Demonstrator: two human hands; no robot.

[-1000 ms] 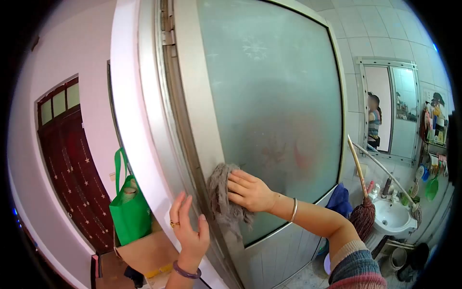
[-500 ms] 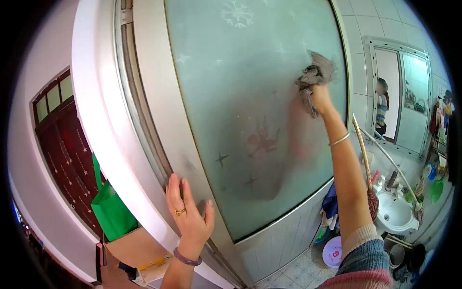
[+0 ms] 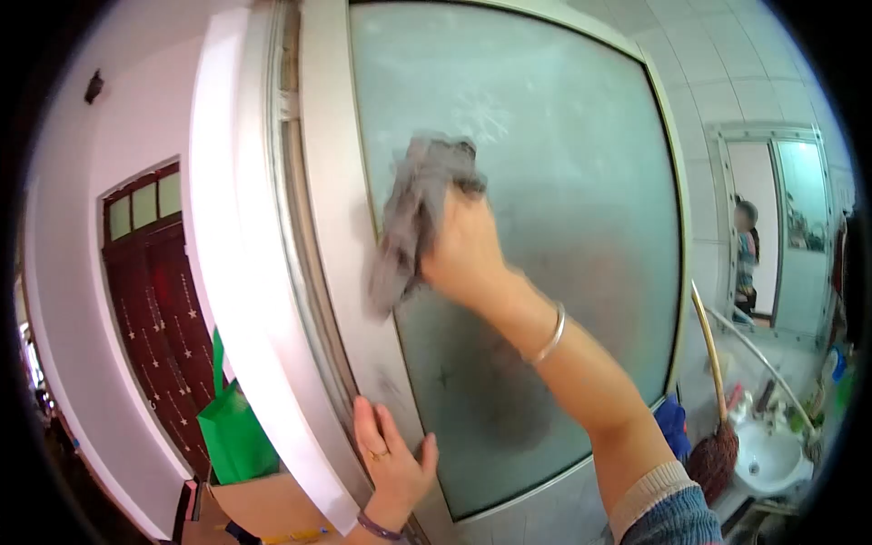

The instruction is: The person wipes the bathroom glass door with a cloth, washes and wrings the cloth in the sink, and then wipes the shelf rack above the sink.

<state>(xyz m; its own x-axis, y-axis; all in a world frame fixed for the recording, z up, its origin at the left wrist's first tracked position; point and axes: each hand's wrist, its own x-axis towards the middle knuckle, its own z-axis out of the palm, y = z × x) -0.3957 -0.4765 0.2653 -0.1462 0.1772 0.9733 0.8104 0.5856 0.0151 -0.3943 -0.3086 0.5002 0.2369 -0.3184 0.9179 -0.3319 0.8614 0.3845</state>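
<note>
My right hand [image 3: 463,241] is closed around a grey cloth [image 3: 413,213], which is blurred by motion. The cloth lies against the left part of a frosted glass panel [image 3: 581,300] and overlaps the door's pale metal frame [image 3: 331,182]. Snowflake and star patterns show on the glass. Lower down, my left hand [image 3: 397,468] rests with fingers spread on the edge of the frame, holding nothing. A ring and a dark bracelet are on that hand and wrist; a silver bangle circles my right wrist.
At the right are a mirror [image 3: 758,245] reflecting a person, a white sink [image 3: 767,459] and a broom [image 3: 716,454]. To the left, a green bag [image 3: 238,436] stands on a cardboard box [image 3: 272,504], near a dark red door [image 3: 159,318].
My right hand has carried the cloth leftward across the glass, from its right side to the left frame. The view has shifted upward; my left hand stays on the frame.
</note>
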